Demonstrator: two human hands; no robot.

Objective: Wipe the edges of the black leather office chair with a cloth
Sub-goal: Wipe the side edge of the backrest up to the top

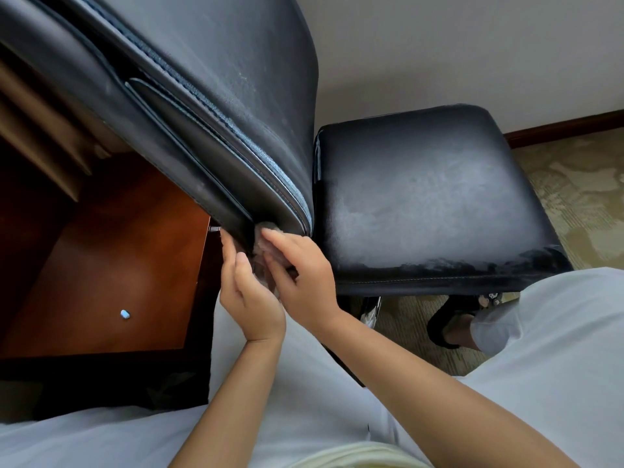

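The black leather office chair fills the upper half of the view, its backrest (216,96) slanting down from the top left and its dusty seat (429,197) to the right. A small pale cloth (266,246) is bunched at the lower end of the backrest's side edge. My right hand (300,275) presses the cloth against that edge with fingers curled round it. My left hand (250,292) is just left of it, fingers straight and touching the chair's underside by the cloth. Most of the cloth is hidden between the two hands.
A dark wooden desk (101,265) stands to the left, with a small blue object (125,314) on it. Patterned carpet (574,184) and a white wall lie behind the seat. My foot in a black sandal (452,322) is under the seat's front.
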